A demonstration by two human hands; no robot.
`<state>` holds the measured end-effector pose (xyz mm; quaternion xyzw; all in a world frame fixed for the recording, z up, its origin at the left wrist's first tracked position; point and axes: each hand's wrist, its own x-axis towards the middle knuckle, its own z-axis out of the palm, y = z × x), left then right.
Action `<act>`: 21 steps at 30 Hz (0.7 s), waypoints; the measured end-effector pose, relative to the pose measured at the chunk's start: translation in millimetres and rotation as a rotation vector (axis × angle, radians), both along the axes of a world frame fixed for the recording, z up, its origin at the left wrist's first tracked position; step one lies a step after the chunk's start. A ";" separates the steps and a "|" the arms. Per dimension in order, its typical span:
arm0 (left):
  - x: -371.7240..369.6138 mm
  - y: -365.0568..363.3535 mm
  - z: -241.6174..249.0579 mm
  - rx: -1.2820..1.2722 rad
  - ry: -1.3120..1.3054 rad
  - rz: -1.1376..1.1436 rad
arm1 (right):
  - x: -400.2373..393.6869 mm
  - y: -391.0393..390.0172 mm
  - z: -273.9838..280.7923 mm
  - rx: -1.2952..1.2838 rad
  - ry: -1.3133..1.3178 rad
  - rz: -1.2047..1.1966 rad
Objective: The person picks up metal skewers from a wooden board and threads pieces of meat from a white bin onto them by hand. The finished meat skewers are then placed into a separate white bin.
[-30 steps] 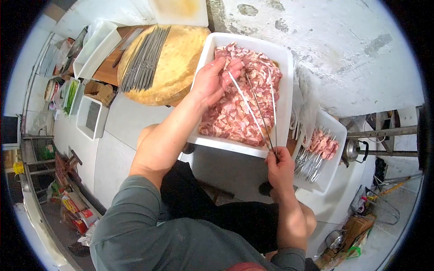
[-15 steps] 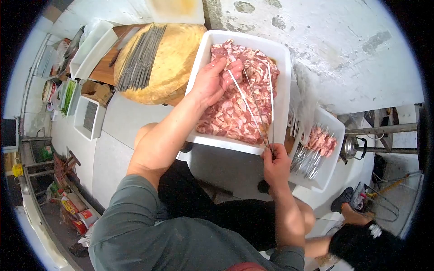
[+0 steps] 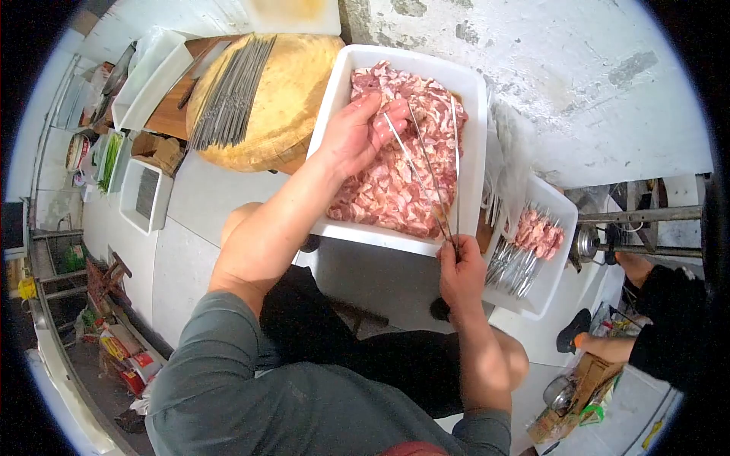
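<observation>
A white plastic tub point(image 3: 475, 83) in front of me is filled with raw chopped meat point(image 3: 388, 190). My right hand point(image 3: 462, 277), at the tub's near right rim, grips a few metal skewers point(image 3: 426, 148) by their ends. They fan out bare across the meat, their tips pointing away from me. Over the meat on the left is my left hand point(image 3: 357, 137), palm turned up, thumb and half-curled fingers apart. One skewer tip overlaps its fingers in this view.
Many skewers point(image 3: 236, 91) lie on a round wooden block point(image 3: 304, 114) at left. A white box point(image 3: 559, 281) on the right holds skewers with meat point(image 3: 538, 234) on them. Another person's leg point(image 3: 608, 348) shows at far right. A smaller white box point(image 3: 157, 220) holds more skewers.
My hands and the skewers keep nearly the same pose over the meat. At right, the other person has shifted, uncovering things on the floor. The view has moved slightly.
</observation>
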<state>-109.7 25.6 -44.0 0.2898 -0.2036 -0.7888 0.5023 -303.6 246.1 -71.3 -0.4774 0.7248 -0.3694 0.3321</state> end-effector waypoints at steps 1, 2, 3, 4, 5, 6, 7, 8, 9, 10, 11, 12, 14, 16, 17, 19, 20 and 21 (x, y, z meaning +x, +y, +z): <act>-0.2 0.3 0.6 0.003 -0.007 0.006 | 0.3 -1.0 0.2 0.001 0.000 0.000; -0.6 0.7 1.1 0.006 -0.014 0.012 | 0.4 -1.9 1.2 -0.003 0.025 0.003; -1.0 1.3 1.6 0.011 -0.021 0.018 | 0.4 -2.7 2.7 -0.006 0.051 0.006; -1.2 1.7 2.9 0.016 -0.015 0.010 | 0.5 -3.5 3.8 -0.010 0.077 0.010; -0.9 2.0 4.6 0.020 -0.008 0.002 | 0.9 -4.8 4.3 -0.024 0.067 0.007; -0.5 2.3 5.4 0.024 -0.002 -0.005 | 1.6 -6.1 4.7 -0.039 0.058 0.004; -1.3 3.7 3.4 0.022 -0.007 -0.019 | 2.2 -7.0 4.9 -0.054 0.048 0.001; -3.1 5.7 -0.2 0.020 -0.013 -0.033 | 2.9 -7.5 5.0 -0.046 0.037 -0.002; -4.3 6.6 -2.3 0.017 -0.019 -0.046 | 3.6 -8.1 5.2 -0.039 0.025 -0.004; -4.7 6.0 -3.0 0.002 -0.021 -0.046 | 4.3 -8.5 5.2 -0.032 0.014 -0.007; -5.1 5.2 -3.6 -0.011 -0.024 -0.047 | 4.7 -9.1 6.9 -0.027 0.015 -0.001; -5.5 4.2 -3.0 -0.026 -0.026 -0.047 | 4.8 -10.8 10.6 -0.024 0.016 0.004; -2.2 3.3 2.0 -0.027 0.034 -0.056 | 3.3 -11.5 10.8 -0.032 0.017 0.008; 1.6 0.6 4.7 -0.050 0.075 -0.060 | -0.2 -12.2 5.1 -0.058 0.017 0.008; 3.1 -1.0 2.9 -0.069 0.085 -0.061 | -0.5 -12.1 4.9 -0.053 -0.020 0.005; 3.9 -2.7 3.3 -0.102 0.094 -0.064 | -1.4 -11.4 4.9 -0.039 -0.095 -0.003; 4.1 -3.0 4.6 -0.117 0.092 -0.066 | -1.6 -11.3 4.7 -0.030 -0.103 -0.005; 4.4 -3.3 5.3 -0.131 0.089 -0.067 | -1.6 -11.1 4.5 -0.021 -0.111 -0.006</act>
